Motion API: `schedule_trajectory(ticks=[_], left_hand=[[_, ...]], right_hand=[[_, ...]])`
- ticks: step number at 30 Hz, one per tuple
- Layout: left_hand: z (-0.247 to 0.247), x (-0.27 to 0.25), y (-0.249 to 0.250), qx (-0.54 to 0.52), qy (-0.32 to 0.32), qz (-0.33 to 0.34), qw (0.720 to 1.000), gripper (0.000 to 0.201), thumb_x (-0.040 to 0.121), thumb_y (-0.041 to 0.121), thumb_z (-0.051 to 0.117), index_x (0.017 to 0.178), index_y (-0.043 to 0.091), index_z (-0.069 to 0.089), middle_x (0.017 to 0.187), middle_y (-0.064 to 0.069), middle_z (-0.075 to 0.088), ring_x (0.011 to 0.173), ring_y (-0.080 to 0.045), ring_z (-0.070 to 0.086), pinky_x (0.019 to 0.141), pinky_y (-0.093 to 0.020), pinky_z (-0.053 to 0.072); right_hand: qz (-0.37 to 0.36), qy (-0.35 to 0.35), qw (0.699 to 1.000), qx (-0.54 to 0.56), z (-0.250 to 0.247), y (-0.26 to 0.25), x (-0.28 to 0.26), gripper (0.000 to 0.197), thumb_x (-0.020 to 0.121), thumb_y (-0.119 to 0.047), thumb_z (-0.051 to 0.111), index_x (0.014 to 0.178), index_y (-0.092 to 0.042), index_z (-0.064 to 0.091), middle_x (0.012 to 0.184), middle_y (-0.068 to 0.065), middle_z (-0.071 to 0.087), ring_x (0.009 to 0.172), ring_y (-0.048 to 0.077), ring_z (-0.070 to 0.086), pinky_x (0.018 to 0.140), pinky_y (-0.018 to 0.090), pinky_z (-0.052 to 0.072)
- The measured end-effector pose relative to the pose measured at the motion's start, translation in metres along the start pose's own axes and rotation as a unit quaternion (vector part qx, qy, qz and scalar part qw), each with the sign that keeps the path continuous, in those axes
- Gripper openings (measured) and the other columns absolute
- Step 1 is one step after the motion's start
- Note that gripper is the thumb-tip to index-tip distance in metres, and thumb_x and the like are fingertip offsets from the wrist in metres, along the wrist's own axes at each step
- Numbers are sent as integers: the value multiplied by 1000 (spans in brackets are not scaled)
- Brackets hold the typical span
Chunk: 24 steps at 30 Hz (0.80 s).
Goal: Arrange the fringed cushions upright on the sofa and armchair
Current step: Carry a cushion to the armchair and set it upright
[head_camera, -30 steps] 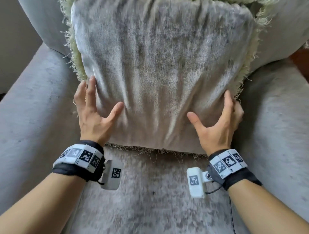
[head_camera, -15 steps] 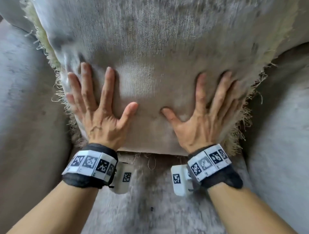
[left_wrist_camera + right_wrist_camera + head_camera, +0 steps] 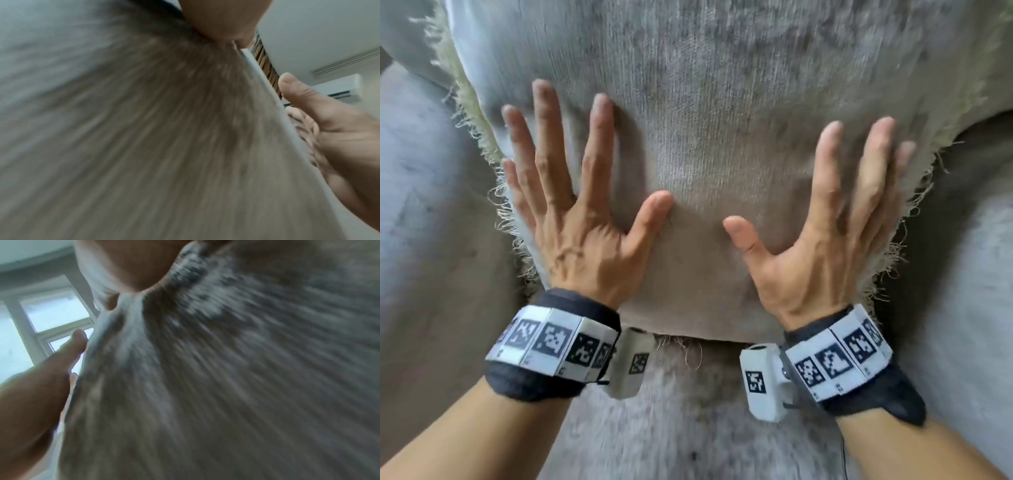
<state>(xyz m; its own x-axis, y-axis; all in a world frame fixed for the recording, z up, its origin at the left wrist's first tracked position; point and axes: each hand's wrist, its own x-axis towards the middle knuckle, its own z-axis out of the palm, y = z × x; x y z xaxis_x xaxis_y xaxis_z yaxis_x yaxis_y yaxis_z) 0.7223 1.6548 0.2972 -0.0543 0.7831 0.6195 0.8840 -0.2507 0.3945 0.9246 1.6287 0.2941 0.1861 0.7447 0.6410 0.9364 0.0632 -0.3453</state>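
Fringe runs along the left, right and bottom edges of one fringed cushion (image 3: 722, 120), which stands upright against the back of the armchair (image 3: 424, 240), its lower edge meeting the grey seat and a narrow strip of armrest showing on either side. Two hands lie on its front face, the left hand (image 3: 571, 219) near the left fringe and the right hand (image 3: 822, 233) near the right fringe, both with fingers straight and spread, grasping nothing. Bare cushion fabric lies between the two thumbs, and open seat lies below the wrists.
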Motion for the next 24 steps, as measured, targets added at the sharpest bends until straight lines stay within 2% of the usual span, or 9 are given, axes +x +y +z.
schedule_trajectory(ticks=[3, 6, 7, 9, 12, 16, 19, 21, 24], left_hand=[[-16, 20, 12, -19, 34, 5, 999, 89, 95, 77, 30, 159, 15, 35, 164, -33, 19, 152, -54, 13, 119, -71, 13], [-26, 37, 23, -37, 55, 14, 998, 82, 96, 74, 36, 156, 18, 39, 164, -23, 18, 154, -43, 16, 127, -50, 10], [-25, 44, 25, -31, 49, 12, 998, 82, 97, 74, 36, 157, 19, 38, 165, -22, 19, 154, -42, 17, 127, -49, 9], [-18, 52, 27, -2, 13, 4, 1000, 83, 98, 74, 35, 160, 20, 33, 167, -24, 21, 155, -47, 14, 125, -62, 9], [-12, 55, 28, 15, -26, 0, 1000, 83, 98, 73, 37, 162, 21, 28, 168, -23, 18, 155, -49, 9, 125, -63, 4], [-27, 67, 32, 3, -12, 1, 1000, 83, 98, 73, 33, 160, 18, 33, 166, -28, 20, 152, -53, 10, 120, -70, 7], [-41, 91, 40, -5, 8, 13, 1000, 82, 97, 69, 37, 157, 14, 37, 163, -34, 22, 151, -58, 15, 115, -76, 12], [-38, 107, 39, 3, 4, 11, 1000, 80, 97, 68, 39, 158, 17, 37, 164, -30, 22, 152, -56, 15, 115, -75, 12], [-24, 121, 30, 30, -41, -7, 999, 80, 97, 76, 34, 160, 27, 35, 169, -16, 21, 156, -45, 12, 121, -68, 9]], right_hand=[[-6, 41, 998, 54, -24, -12, 21, 104, 85, -79, 38, 156, -3, 33, 160, 35, 24, 150, 57, 14, 123, 63, 12], [-5, 60, 996, 58, -38, -22, 48, 103, 85, -77, 39, 154, 0, 35, 159, 36, 27, 149, 58, 20, 120, 67, 17], [-4, 49, 998, 47, -35, -23, 56, 102, 86, -78, 39, 155, -2, 35, 160, 33, 28, 149, 57, 20, 121, 66, 17], [-3, 15, 1000, 5, -22, -21, 65, 99, 87, -80, 42, 157, -10, 35, 162, 27, 29, 151, 52, 20, 122, 61, 19], [-1, -17, 1000, -5, -13, -14, 70, 95, 87, -80, 45, 157, -16, 36, 164, 24, 29, 152, 49, 20, 120, 60, 22], [10, 10, 999, 41, -33, -18, 79, 97, 87, -77, 41, 156, -10, 35, 162, 28, 28, 152, 50, 17, 122, 63, 16], [5, 53, 998, 36, -43, -28, 95, 97, 84, -72, 49, 153, -5, 39, 159, 32, 32, 149, 52, 23, 119, 67, 21], [8, 53, 998, 17, -37, -29, 108, 95, 84, -71, 51, 153, -7, 39, 159, 30, 34, 149, 51, 24, 121, 64, 19], [10, -28, 999, -40, -18, -24, 121, 92, 89, -80, 36, 159, -19, 33, 165, 19, 29, 153, 45, 20, 123, 59, 14]])
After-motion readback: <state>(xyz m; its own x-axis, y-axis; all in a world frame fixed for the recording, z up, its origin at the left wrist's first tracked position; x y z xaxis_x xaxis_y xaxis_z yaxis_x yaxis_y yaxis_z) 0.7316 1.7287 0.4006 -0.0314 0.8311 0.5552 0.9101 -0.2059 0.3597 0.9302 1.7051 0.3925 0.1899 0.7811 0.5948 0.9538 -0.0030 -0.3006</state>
